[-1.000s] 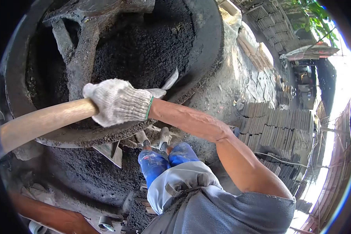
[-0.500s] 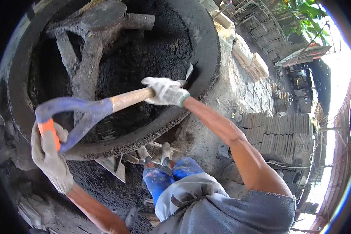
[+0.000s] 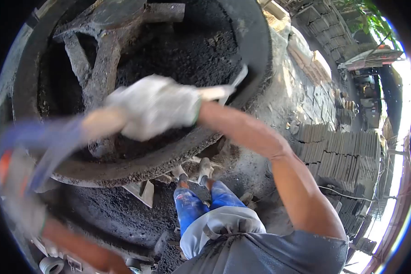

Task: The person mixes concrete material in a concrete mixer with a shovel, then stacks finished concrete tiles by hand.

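A shovel (image 3: 104,123) with a wooden shaft and a blue D-shaped handle spans the round mixing pan (image 3: 137,170). My right hand (image 3: 155,107), in a white glove, is wrapped around the shaft. At the left edge my left hand (image 3: 25,192), also gloved and blurred, closes on the orange grip of the handle. The shovel blade (image 3: 240,76) leans by the pan's right inner wall, partly seen edge-on. Dark, crumbly mix (image 3: 187,59) lies in the pan, below and beyond my right hand.
A crusted metal mixer arm (image 3: 107,68) stands inside the pan on the left. Stacked grey tiles (image 3: 338,153) and sacks (image 3: 313,64) are to the right. Dark loose material (image 3: 118,214) covers the ground by my feet.
Both hands have moved left, drawing the shovel's handle towards the left edge. My right hand is nearer the camera, and the view has shifted slightly.
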`<act>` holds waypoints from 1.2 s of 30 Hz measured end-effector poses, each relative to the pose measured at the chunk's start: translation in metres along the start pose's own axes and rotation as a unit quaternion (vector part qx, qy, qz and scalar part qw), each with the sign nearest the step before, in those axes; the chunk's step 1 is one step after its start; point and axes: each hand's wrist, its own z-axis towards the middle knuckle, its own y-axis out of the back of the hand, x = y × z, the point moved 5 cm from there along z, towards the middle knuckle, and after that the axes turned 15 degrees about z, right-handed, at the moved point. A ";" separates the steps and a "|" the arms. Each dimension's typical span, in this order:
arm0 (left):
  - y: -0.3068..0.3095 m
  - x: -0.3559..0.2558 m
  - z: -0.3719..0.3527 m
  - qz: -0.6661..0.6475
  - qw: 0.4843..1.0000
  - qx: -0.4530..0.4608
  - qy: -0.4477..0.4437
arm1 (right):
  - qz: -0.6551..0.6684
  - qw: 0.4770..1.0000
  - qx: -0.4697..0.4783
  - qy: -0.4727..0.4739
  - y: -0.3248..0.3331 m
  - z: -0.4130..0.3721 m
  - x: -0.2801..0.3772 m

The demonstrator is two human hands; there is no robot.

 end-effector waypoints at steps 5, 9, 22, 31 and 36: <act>-0.134 0.031 -0.018 -0.009 0.992 -0.020 0.124 | -0.180 0.978 -0.103 -0.033 -0.022 -0.019 -0.140; -0.085 0.029 -0.071 -0.060 0.976 -0.062 0.201 | -0.193 0.981 -0.012 -0.004 -0.039 -0.009 -0.073; -0.241 0.046 -0.026 -0.114 0.977 -0.053 0.171 | -0.271 0.951 -0.112 -0.096 0.039 -0.054 -0.226; -0.017 0.037 -0.020 -0.078 0.967 -0.179 0.163 | -0.198 0.978 -0.054 0.035 0.025 0.011 -0.034; -0.079 0.004 0.049 0.030 0.989 -0.050 0.138 | -0.147 0.981 -0.056 -0.116 0.044 0.013 -0.087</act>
